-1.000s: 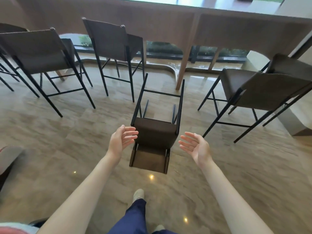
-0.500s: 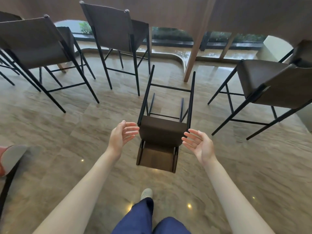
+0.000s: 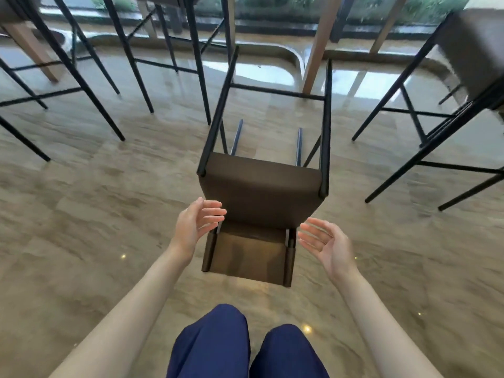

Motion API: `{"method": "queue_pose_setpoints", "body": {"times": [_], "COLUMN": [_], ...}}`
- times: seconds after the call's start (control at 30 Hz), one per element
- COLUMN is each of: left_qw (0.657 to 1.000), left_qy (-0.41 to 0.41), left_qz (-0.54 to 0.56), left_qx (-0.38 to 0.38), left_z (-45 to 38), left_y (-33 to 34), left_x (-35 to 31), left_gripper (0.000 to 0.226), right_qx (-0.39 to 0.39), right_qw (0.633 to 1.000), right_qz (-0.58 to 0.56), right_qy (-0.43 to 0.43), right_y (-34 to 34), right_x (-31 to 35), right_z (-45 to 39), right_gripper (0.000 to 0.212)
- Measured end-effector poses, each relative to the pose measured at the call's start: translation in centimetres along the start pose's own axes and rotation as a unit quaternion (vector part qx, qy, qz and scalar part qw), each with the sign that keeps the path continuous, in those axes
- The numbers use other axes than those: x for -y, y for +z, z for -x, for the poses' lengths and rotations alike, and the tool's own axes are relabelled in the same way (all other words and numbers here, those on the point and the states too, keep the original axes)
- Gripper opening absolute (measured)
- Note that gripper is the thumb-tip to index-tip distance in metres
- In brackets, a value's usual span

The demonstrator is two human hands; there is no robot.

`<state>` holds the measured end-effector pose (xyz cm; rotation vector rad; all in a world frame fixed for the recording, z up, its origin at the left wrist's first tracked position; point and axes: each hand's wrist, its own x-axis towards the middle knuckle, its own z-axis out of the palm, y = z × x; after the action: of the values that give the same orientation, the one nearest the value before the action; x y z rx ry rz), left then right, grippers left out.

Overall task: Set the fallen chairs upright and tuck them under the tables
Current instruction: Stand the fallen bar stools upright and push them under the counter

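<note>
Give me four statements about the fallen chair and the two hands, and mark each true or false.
1. The fallen chair lies on its back, legs pointing away from the person. True.
2. The left hand grips the chair's frame. False: it is open beside the chair, holding nothing.
3. The right hand is open, palm turned toward the chair. True.
4. The chair is already tucked under the table. False: it lies on the floor, short of the table leg.
</note>
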<state>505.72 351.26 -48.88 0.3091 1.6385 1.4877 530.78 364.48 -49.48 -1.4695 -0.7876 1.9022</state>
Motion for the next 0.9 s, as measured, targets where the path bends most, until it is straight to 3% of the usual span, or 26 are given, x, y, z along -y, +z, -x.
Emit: {"method": "queue_pose_setpoints", "body": {"times": [0.33, 0.57, 0.73, 0.9], "left_qw": [0.999, 0.999, 0.994, 0.983], "left_qy": [-0.005, 0.013, -0.018, -0.127], "left_qz": [0.026, -0.022, -0.097, -0.125], "left_qx": [0.025, 0.042, 0.038, 0.03], "left_z": [-12.3, -14.9, -17.1, -19.0], "left_y": [-0.4, -1.0, -1.8, -2.1], "left_x": [19.3, 24.2, 28.1, 34.7], "left_gripper": [0.045, 0.04, 0.029, 0.022], "right_qx": [0.01, 0.017, -0.044, -0.136], "right_qw": [1.0, 0.999, 0.99, 0.965], "right_qz": [0.027, 0.045, 0.129, 0.214], "right_qy": [0.004, -0.006, 0.015, 0.068], "right_y": [-4.1, -5.5, -7.6, -9.8], "right_x": [-16.2, -20.4, -24.6, -30.3], "right_z": [-16.2, -20.3, -23.5, -26.9], "right_gripper": [0.029, 0.026, 0.018, 0.005]}}
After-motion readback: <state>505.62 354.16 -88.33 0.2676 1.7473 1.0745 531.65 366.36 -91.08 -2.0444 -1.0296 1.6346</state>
